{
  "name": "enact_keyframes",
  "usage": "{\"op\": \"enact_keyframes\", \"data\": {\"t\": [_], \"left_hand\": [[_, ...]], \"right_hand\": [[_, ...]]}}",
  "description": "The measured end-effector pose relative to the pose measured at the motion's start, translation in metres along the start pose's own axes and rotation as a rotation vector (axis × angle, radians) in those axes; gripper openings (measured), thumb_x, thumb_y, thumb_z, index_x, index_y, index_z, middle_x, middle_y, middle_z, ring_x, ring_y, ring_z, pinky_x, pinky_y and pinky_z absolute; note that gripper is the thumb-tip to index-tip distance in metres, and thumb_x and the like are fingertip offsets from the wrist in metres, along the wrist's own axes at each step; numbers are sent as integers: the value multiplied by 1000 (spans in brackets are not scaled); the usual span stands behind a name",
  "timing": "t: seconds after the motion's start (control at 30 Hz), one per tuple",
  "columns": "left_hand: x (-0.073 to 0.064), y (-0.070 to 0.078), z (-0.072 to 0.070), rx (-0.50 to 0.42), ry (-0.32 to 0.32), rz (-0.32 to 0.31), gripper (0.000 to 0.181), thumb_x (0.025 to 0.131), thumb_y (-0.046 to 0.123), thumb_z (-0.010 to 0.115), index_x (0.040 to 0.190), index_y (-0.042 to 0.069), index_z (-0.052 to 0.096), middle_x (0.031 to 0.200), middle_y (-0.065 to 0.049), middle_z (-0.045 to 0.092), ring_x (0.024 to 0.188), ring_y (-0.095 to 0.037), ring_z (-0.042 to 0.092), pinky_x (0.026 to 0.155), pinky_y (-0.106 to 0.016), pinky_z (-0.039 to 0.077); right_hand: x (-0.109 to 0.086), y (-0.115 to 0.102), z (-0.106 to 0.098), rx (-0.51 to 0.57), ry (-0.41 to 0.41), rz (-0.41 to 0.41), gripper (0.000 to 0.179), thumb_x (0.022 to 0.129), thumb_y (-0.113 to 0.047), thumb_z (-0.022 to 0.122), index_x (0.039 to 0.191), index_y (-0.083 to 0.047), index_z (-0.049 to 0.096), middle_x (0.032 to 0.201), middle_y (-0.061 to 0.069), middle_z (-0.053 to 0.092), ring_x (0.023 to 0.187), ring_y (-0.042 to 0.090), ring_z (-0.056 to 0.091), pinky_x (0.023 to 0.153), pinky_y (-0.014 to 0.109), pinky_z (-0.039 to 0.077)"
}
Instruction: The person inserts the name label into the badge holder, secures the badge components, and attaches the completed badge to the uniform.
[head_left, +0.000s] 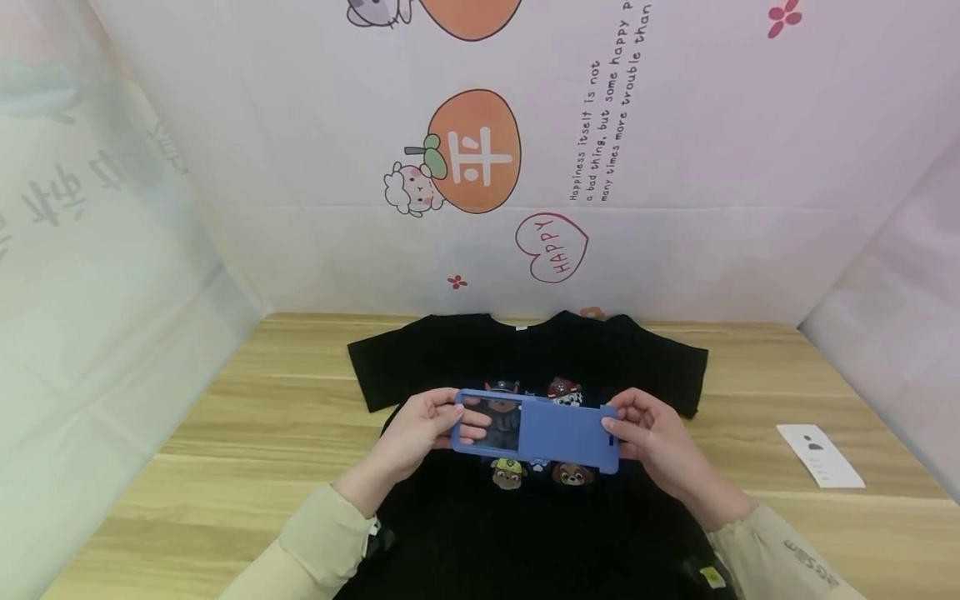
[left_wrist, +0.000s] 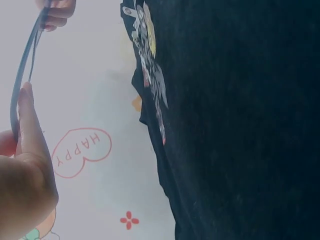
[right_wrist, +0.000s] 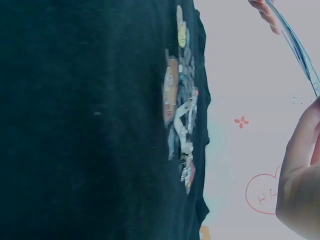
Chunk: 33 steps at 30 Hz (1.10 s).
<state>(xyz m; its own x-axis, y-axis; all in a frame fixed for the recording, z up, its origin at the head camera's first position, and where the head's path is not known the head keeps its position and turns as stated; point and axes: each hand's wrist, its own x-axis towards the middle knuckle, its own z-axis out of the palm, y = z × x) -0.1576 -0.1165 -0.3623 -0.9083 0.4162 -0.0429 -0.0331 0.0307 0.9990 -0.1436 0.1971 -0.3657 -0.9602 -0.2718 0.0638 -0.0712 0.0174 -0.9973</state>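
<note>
Currently holds a blue case point(head_left: 566, 433) in the air above a black shirt point(head_left: 517, 525), over the dog prints point(head_left: 507, 473) on the chest as seen from the head. Grasps the case at each end: pinches the see-through end in the left hand point(head_left: 416, 429) and the solid end in the right hand point(head_left: 654, 429), in each with the thumb on the near face and fingers behind. Shows some left-hand fingers point(head_left: 474, 421) and part of the prints through the framed end; cannot tell whether open or filled with clear film. From either wrist, shows the case thin and almost edge-on, clear of the shirt. Has the shirt spread out on a wood-patterned counter point(head_left: 247, 467), with the collar point(head_left: 521, 327) toward a pale backdrop point(head_left: 712, 167). Has a white card point(head_left: 821, 457) lying on the counter to the right of the shirt, well apart from the right hand. Wears beige sleeves point(head_left: 322, 533), with dark lettering on the right one. Faces, beyond the shirt's collar, an orange fruit point(head_left: 480, 154), a red heart point(head_left: 553, 247) reading HAPPY and lines of black text point(head_left: 606, 133) printed on the backdrop.
</note>
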Motion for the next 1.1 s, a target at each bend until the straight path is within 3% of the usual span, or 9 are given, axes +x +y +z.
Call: {"op": "enact_keyframes", "data": {"t": [0.67, 0.83, 1.1], "left_hand": [[-12, 3, -30, 2, 112, 12, 38, 102, 15, 42, 129, -12, 44, 111, -16, 69, 91, -9, 69, 80, -26, 56], [-17, 5, -40, 4, 149, 11, 36, 102, 14, 40, 128, -11, 43, 114, -18, 67, 91, -8, 68, 81, -25, 56], [-27, 4, -58, 1, 192, 33, 35, 103, 15, 39, 125, -13, 41, 109, -10, 70, 91, -7, 68, 81, -23, 55]], "right_hand": [[8, -8, -9, 103, 7, 23, 14, 96, -5, 52, 93, -19, 56, 78, -8, 59, 75, 7, 58, 68, 28, 55], [15, -13, -9, 64, -5, 78, 9, 97, -10, 53, 95, -19, 55, 80, -9, 60, 81, 8, 58, 73, 30, 54], [28, -15, 3, 17, -57, 153, 5, 95, -12, 56, 98, -16, 55, 84, -10, 63, 86, 10, 58, 76, 33, 53]]}}
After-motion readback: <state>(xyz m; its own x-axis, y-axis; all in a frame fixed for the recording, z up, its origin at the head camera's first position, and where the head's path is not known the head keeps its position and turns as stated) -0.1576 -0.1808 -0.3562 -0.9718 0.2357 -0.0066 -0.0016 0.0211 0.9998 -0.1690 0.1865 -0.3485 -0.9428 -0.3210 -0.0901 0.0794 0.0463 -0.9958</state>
